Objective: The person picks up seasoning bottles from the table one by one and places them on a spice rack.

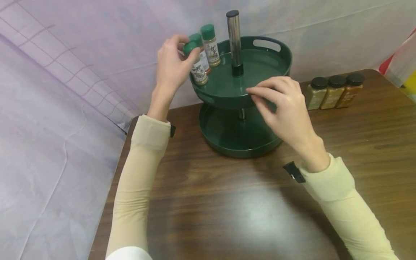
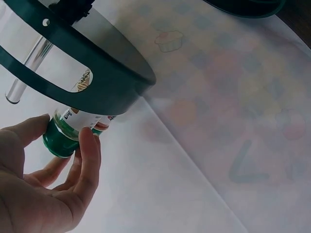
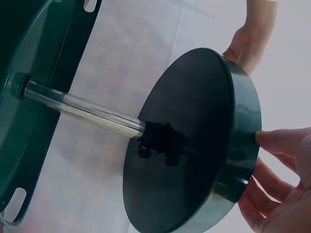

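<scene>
My left hand (image 1: 170, 63) grips a green-capped spice jar (image 1: 199, 72) at its cap, thumb on one side and fingers on the other. This jar stands at the left edge of the upper tray of a dark green two-tier rack (image 1: 242, 86). Two similar jars are behind it, one a white-labelled jar (image 1: 212, 50). In the left wrist view the gripped cap (image 2: 60, 138) shows beyond the tray's rim. My right hand (image 1: 282, 104) pinches the front rim of the upper tray, with the thumb against the outer wall (image 3: 245, 126).
Three black-capped spice jars (image 1: 335, 92) stand in a row right of the rack. A chrome post (image 1: 234, 39) rises through the upper tray. The lower tray (image 1: 224, 142) sits on the brown wooden table (image 1: 211, 202). Pale sheeting (image 1: 130, 43) hangs behind and left.
</scene>
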`<action>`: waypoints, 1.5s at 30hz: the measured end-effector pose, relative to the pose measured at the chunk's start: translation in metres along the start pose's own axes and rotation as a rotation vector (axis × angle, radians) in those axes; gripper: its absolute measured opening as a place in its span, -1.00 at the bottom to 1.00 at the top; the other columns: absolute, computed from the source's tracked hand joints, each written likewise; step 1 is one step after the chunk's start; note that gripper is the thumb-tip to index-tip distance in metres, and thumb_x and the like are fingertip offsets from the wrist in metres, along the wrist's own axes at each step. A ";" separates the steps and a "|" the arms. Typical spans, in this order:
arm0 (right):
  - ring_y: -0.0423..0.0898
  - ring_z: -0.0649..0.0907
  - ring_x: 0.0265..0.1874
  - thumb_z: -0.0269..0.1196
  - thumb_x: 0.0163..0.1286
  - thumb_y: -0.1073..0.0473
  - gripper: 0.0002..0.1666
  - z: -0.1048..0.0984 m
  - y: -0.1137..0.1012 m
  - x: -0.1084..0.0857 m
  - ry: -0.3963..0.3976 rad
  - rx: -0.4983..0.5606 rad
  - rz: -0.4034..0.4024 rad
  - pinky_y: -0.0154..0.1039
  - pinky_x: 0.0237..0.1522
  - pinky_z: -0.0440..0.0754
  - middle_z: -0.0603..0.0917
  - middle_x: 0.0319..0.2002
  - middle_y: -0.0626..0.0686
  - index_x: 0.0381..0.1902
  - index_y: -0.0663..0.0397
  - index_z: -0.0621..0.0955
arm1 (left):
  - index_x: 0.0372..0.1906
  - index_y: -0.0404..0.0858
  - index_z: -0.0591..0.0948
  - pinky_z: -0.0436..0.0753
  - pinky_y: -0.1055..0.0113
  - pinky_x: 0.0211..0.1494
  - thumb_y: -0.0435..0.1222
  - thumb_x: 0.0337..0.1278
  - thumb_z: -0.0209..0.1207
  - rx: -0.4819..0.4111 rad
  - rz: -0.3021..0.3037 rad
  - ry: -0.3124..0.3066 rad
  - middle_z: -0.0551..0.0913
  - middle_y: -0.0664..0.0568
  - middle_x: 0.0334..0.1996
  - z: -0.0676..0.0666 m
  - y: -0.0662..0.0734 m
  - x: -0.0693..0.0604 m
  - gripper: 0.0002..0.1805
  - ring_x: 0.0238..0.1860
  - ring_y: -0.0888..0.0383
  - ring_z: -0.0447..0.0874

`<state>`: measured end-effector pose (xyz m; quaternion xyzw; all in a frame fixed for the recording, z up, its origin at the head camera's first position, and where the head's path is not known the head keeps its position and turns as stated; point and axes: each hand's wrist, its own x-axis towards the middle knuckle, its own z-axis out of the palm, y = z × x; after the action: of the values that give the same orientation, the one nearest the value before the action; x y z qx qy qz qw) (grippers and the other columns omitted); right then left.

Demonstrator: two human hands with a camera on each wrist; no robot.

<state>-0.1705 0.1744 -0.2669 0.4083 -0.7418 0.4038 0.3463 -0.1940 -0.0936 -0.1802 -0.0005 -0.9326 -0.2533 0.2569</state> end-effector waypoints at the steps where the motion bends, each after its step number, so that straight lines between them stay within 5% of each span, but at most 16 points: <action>1: 0.20 0.58 -0.03 0.36 0.35 0.36 -0.81 0.000 0.000 0.000 0.002 0.007 0.005 0.15 0.10 0.42 0.73 -0.15 0.19 -0.09 0.23 0.78 | 0.28 -0.30 0.52 0.56 0.40 -0.11 -0.10 0.46 0.13 -0.003 0.001 -0.004 0.57 -0.13 0.04 0.000 0.000 0.000 -0.53 -0.11 0.13 0.56; 16: 0.18 0.60 -0.01 0.43 0.26 0.35 -0.80 -0.009 0.012 0.001 0.019 0.028 0.085 0.11 0.08 0.45 0.74 -0.14 0.16 -0.13 0.22 0.78 | 0.36 -0.27 0.40 0.60 0.31 -0.03 -0.03 0.38 0.21 -0.028 -0.041 -0.070 0.57 -0.11 0.03 -0.003 -0.003 -0.004 -0.39 -0.03 0.10 0.61; 27: 0.20 0.61 -0.01 0.46 0.23 0.34 -0.77 -0.016 0.021 0.002 0.007 0.005 0.098 0.10 0.11 0.49 0.75 -0.14 0.16 -0.13 0.23 0.78 | 0.37 -0.21 0.41 0.61 0.30 -0.01 -0.03 0.36 0.24 -0.048 -0.105 -0.057 0.55 -0.10 0.08 -0.009 -0.013 -0.012 -0.39 -0.02 0.10 0.60; 35: 0.21 0.61 0.02 0.46 0.24 0.35 -0.77 -0.022 0.027 0.002 -0.010 -0.004 0.104 0.10 0.16 0.49 0.74 -0.12 0.19 -0.13 0.26 0.77 | 0.33 -0.30 0.44 0.62 0.20 0.04 -0.07 0.35 0.26 -0.050 -0.116 -0.006 0.58 -0.18 0.04 -0.013 -0.035 -0.022 -0.40 -0.05 -0.01 0.64; 45: 0.20 0.61 0.04 0.45 0.26 0.33 -0.77 -0.025 0.029 0.002 -0.017 -0.017 0.119 0.08 0.16 0.50 0.74 -0.10 0.17 -0.11 0.23 0.77 | 0.32 -0.35 0.44 0.61 0.09 0.07 -0.10 0.35 0.26 -0.030 -0.211 0.018 0.57 -0.25 0.05 -0.015 -0.076 -0.039 -0.41 -0.01 -0.12 0.62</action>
<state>-0.1926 0.2059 -0.2635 0.3638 -0.7712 0.4137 0.3188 -0.1631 -0.1615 -0.2235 0.0962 -0.9212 -0.2930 0.2374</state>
